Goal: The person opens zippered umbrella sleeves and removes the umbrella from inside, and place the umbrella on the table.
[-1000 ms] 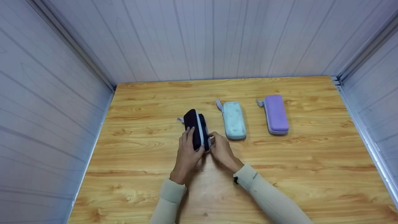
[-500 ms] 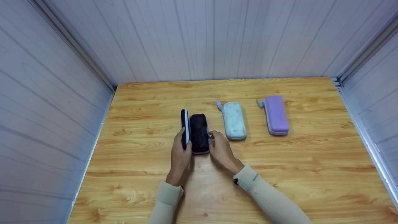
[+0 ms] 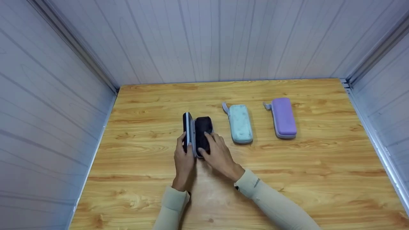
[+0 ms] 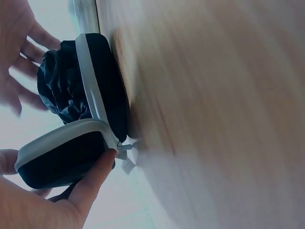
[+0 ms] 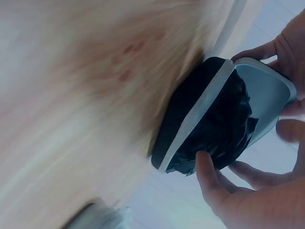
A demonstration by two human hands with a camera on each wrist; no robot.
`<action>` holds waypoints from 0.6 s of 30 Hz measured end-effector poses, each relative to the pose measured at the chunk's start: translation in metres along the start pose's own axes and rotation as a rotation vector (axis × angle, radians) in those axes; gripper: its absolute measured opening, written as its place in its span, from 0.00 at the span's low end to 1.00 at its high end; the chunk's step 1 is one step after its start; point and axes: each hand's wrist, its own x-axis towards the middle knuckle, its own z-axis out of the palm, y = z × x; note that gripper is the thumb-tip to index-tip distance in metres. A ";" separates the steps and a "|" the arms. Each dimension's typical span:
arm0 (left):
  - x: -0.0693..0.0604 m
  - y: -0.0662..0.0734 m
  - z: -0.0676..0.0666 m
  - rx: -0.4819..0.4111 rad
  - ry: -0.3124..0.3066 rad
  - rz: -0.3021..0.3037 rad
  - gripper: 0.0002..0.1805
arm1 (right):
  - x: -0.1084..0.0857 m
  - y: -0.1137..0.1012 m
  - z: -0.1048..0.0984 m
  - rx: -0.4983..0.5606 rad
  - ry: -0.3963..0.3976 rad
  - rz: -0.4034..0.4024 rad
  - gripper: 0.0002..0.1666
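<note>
A black zip case [image 4: 108, 81] with a pale zip rim lies unzipped on the table, its lid [image 3: 188, 127] raised on edge at the left. My left hand [image 3: 184, 161] grips that lid between thumb and fingers. Inside the other half sits a crinkled, shiny black bundle [image 3: 202, 126], resembling a folded umbrella; its exact kind is unclear. Over its near end my right hand [image 3: 219, 156] reaches with spread, slightly bent fingers. In the right wrist view one fingertip [image 5: 205, 160] meets the bundle's edge, while the thumb stands apart. Grey lining [image 5: 262, 90] shows inside the lid.
To the right lies a closed mint-green case [image 3: 241, 124] with a strap at its upper left. Farther right is a closed purple case [image 3: 283, 116], also strapped. Pale panel walls [image 3: 204, 41] enclose the wooden table [image 3: 143, 191] at the back and both sides.
My left hand has swung the lid leftward and opened the case, uncovering the black bundle. My right hand has moved from the case's right edge to over the bundle.
</note>
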 end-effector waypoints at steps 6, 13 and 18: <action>0.000 0.002 0.000 -0.009 0.001 -0.015 0.26 | -0.001 -0.011 0.010 -0.157 0.000 -0.028 0.43; -0.001 0.004 0.000 -0.009 -0.003 -0.009 0.26 | 0.000 -0.015 0.022 -0.259 0.047 -0.045 0.41; -0.002 0.003 0.000 -0.011 -0.017 -0.019 0.26 | 0.002 -0.015 0.027 -0.303 0.084 -0.069 0.41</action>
